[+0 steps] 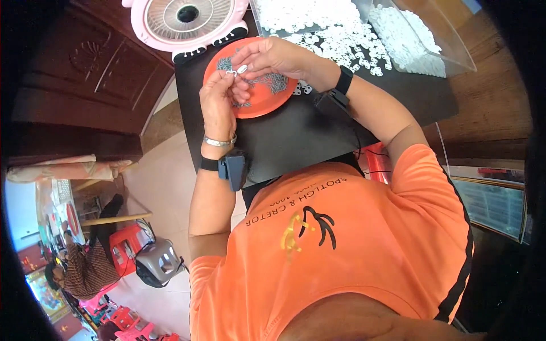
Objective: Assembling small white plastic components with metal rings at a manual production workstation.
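Observation:
Above a round orange tray (256,108), my two hands meet close together. My left hand (218,99) is closed, its thumb and fingers pinching a small white plastic piece with a hooked end (231,73). Opposite it, my right hand (281,58) pinches a small white oval piece (242,69) between thumb and fingertips. The two white pieces nearly touch; whether they are joined is too small to tell. Many small grey screw-like parts (277,83) lie in the tray, partly covered by my hands.
A pink fan (170,42) stands beyond the tray on the left. Small white parts (358,48) are spread over the black tabletop (284,139) at the far right, beside a clear bin (446,48) of white pieces. Another person (85,267) sits at lower left.

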{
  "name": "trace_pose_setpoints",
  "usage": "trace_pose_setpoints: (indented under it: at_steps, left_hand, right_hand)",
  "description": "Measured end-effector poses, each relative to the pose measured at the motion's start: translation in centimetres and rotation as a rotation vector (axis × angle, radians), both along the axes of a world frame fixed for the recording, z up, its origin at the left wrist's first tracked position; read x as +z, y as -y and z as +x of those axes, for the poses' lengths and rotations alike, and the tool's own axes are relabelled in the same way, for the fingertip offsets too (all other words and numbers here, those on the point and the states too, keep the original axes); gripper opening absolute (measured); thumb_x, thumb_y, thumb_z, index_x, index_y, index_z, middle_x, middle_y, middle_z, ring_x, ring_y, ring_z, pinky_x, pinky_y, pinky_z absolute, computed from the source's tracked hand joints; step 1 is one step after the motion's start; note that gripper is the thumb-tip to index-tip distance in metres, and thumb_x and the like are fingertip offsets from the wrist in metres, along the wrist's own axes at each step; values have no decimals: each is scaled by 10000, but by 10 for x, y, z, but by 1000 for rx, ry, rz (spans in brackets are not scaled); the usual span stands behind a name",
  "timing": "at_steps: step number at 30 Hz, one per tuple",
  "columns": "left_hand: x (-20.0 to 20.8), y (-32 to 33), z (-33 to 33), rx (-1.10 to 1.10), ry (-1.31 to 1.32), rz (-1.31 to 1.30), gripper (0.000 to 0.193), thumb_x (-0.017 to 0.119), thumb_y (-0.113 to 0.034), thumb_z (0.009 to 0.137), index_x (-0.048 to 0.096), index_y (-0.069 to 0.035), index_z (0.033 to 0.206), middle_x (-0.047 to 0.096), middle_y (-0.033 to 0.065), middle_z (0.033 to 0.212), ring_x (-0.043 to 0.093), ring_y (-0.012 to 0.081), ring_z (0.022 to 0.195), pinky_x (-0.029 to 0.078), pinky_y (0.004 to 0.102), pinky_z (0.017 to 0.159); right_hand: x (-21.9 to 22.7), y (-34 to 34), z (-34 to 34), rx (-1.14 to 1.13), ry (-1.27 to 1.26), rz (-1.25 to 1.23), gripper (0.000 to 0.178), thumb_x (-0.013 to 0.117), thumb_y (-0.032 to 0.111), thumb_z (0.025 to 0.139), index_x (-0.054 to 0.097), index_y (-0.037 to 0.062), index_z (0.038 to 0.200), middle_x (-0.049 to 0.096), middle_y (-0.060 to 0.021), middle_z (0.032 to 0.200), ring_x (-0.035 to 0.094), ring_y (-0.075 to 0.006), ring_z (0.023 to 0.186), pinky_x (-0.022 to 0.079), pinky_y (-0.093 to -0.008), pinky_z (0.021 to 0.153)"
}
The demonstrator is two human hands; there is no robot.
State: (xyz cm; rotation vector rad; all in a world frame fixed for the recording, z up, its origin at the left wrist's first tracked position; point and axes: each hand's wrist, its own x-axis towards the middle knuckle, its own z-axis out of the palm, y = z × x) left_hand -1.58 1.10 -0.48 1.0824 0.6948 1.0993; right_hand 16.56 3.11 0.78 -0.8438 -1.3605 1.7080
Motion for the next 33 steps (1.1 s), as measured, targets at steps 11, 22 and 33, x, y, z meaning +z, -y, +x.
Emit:
trace_pose_setpoints:
  at_steps: [11, 22, 33]
  left_hand:
    - [-3, -1, 1, 5, 45, -35, 156, 445, -112, 893, 531, -9, 815, 619, 104, 685, 585, 151, 561, 455, 229, 524]
    - [-6, -6, -1, 33, 97, -59, 156, 427, -104, 890, 520, 13, 849, 624, 137, 715, 610, 185, 585, 483, 243, 547]
    - [-6, -5, -2, 35, 98, -28, 135, 440, -105, 887, 515, -5, 835, 616, 115, 703, 611, 176, 580, 482, 238, 538]
  right_hand:
    - [-8, 2, -6, -96, 230, 315, 219, 571, 53, 813, 632, -19, 1010, 639, -62, 915, 603, -101, 811, 496, -235, 743]
    - [2, 10, -10, -111, 247, 341, 254, 572, 87, 812, 632, 8, 1046, 639, -42, 841, 587, -68, 729, 472, -201, 641]
    - [-2, 9, -12, -79, 194, 411, 277, 643, 145, 804, 614, -37, 1010, 646, -75, 864, 606, -91, 783, 480, -222, 711]
